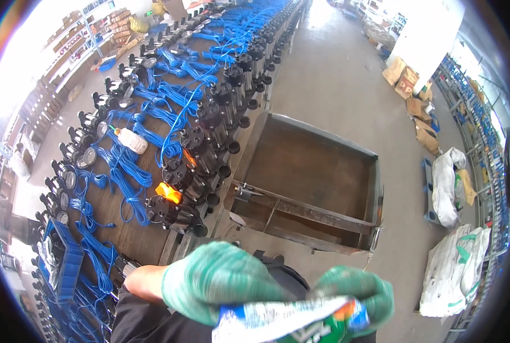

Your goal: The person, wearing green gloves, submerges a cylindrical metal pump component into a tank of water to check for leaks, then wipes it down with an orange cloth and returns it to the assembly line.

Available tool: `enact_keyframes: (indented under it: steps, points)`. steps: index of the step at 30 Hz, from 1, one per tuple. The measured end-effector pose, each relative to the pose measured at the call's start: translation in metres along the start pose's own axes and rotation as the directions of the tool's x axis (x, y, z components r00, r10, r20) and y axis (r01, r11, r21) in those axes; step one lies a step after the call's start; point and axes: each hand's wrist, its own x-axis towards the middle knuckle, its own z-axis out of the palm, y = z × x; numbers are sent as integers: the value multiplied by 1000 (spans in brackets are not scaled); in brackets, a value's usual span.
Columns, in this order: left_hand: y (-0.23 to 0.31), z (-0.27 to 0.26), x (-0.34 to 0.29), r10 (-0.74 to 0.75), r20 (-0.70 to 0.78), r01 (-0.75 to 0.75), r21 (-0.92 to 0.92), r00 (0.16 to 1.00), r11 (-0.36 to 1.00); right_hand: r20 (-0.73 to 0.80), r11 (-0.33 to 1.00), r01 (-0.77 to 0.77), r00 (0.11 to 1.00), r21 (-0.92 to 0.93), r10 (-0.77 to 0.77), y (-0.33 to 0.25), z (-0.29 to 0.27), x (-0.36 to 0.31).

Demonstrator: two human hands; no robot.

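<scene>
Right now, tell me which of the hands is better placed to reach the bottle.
Probably the left hand: it is nearer the bottle, which lies leftward among blue cables; the right hand is farther across. Both hold the packet.

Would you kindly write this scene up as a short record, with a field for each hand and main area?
Left hand: green glove, holding a colourful packet
Right hand: green glove, at the packet's right end
Bench: blue cables between rows of black machine parts; white bottle
Right of bench: open metal tray
Far right: white sacks
</scene>
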Motion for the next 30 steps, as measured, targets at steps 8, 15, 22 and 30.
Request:
enact_keyframes:
  steps: [8, 15, 22, 30]
  points:
    - [1, 12, 26, 421, -32, -421, -11, 907, 907, 331, 979, -62, 944, 193, -6, -33, -11, 34]
    - [9, 53, 42, 468, -390, -465, 107, 793, 879, 343, 964, -111, 939, 240, 23, -37, -10, 40]
    - [13, 61, 48, 420, -485, -412, 130, 767, 902, 416, 970, -152, 907, 191, 60, -43, -16, 43]
    - [16, 65, 52, 387, -530, -364, 153, 755, 919, 543, 978, -200, 829, 65, 134, -57, -31, 48]
